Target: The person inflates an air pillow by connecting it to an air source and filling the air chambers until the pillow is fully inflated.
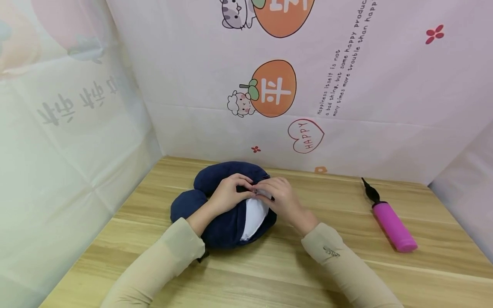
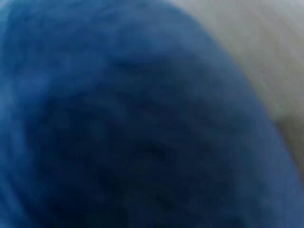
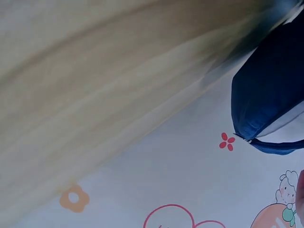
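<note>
A navy U-shaped neck pillow [image 1: 223, 233] lies on the table, its cover unzipped on the right side. White inner material [image 1: 254, 216] shows through that opening. My left hand [image 1: 227, 194] reaches across the pillow, thumb and fingertips pinching at the upper part of the opening. From the other side my right hand [image 1: 283, 199] pinches at the same spot, its fingertips meeting the left ones. The small part between them is mostly hidden. Blurred blue cover [image 2: 142, 118] fills most of the left wrist view. The right wrist view catches the zip end [image 3: 244, 138] of the cover.
A pink hand pump [image 1: 394, 226] with a black nozzle lies at the right of the wooden table [image 1: 269, 273]. A printed white cloth [image 1: 192, 85] hangs behind the table, with more cloth at both sides. A short black strap end [image 1: 203, 256] sticks out by the left cuff.
</note>
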`<state>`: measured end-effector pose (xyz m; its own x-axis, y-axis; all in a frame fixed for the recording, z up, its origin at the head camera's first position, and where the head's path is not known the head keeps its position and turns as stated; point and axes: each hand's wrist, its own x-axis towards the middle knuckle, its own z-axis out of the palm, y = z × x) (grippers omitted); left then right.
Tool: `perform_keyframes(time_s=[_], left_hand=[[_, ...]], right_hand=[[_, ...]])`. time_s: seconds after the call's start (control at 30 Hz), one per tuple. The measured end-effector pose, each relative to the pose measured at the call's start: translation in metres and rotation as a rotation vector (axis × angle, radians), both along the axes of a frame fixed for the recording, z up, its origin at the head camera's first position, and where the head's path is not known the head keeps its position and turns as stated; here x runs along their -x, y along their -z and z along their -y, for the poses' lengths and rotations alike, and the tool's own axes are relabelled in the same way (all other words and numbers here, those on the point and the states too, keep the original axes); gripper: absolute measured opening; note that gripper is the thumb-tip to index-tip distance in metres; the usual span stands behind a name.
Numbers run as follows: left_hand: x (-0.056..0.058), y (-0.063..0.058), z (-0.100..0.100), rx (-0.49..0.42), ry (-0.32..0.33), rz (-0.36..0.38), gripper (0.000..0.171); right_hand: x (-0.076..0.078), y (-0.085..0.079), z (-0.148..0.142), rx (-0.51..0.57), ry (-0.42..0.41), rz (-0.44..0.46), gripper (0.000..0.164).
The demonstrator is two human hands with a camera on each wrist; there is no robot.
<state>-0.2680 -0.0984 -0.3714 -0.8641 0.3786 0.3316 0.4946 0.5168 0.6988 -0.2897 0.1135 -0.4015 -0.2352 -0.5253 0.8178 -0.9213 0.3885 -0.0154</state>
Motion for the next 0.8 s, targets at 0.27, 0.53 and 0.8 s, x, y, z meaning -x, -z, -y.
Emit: perform_keyframes(time_s=[0.27, 0.53, 0.8], left_hand=[[-0.0025, -0.0007, -0.0031, -0.001, -0.004, -0.047, 0.006], [-0.0021, -0.0014, -0.0021, 0.019, -0.008, -0.023, 0.005], [0.0001, -0.0033, 0.001, 0.076, 0.051, 0.046, 0.012]], right_hand=[[0.0032, -0.0037, -0.0023, -0.079, 0.017, -0.111, 0.03], [0.0015, -0.0067, -0.0018, -0.138, 0.009, -0.084, 0.024], [-0.0001, -0.0028, -0.0031, -0.083, -0.007, -0.008, 0.036]])
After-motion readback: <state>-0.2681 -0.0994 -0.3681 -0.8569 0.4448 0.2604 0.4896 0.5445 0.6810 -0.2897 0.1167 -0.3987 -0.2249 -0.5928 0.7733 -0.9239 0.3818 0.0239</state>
